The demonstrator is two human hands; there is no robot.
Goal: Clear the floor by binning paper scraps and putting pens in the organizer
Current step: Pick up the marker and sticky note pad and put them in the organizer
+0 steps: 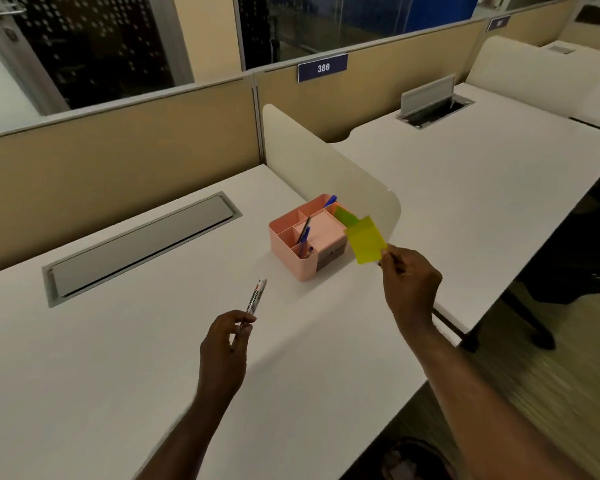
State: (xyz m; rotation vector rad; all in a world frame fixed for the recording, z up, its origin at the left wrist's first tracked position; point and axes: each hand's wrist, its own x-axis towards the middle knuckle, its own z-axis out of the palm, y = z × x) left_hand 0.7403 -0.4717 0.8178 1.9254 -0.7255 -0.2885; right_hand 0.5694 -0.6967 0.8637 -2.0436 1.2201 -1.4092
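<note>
Pink plastic desk organizer [303, 244] at frame centre on white desk [84, 375], pens already inside. Left hand [224, 344] pinches white-barrelled whiteboard marker [256, 297], tip aimed at organizer. Right hand [411, 282] pinches yellow-green sticky note [366, 241] just right of organizer. Advice: lower marker upright into front compartment; keep note clear, bin it.

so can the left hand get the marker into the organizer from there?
Probably yes. The left hand holds the marker pointing toward the organizer, bare desk between; the right hand with its yellow note sits off to the side.
</note>
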